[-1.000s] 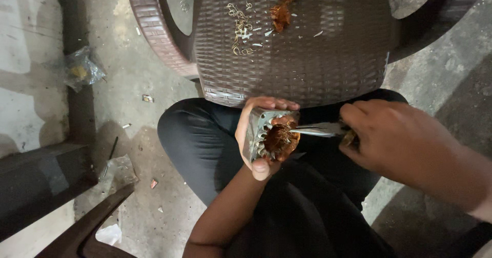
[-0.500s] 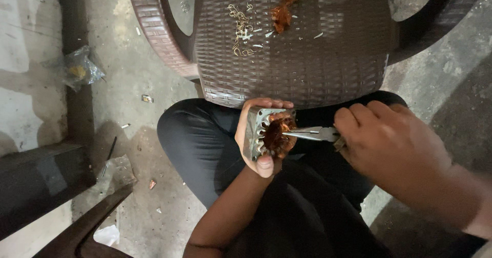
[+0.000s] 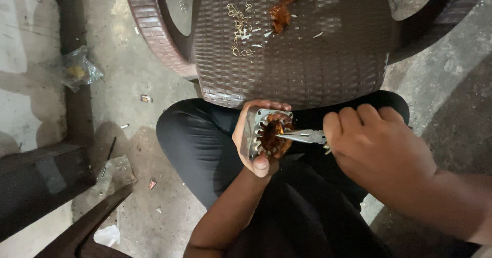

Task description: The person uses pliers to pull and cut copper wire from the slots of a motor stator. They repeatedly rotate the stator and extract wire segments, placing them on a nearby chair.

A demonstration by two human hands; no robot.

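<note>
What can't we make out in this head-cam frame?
- Pliers: handles hidden inside the right hand; tips buried in the copper winding.
- Stator: back and underside covered by the left hand.
- Scraps on the chair: too small to identify.
- Right forearm: cut off by the frame's right edge.

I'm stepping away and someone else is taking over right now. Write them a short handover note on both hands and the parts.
Left hand: grips the round grey metal motor stator with coppery windings, held over the lap.
Right hand: closed on the handles of the slim metal needle-nose pliers; the tips are in the windings.
On the brown woven plastic chair seat: a pulled clump of reddish copper wire and pale wire scraps.
Done: some wire is out.
Left: much winding remains in the stator.
</note>
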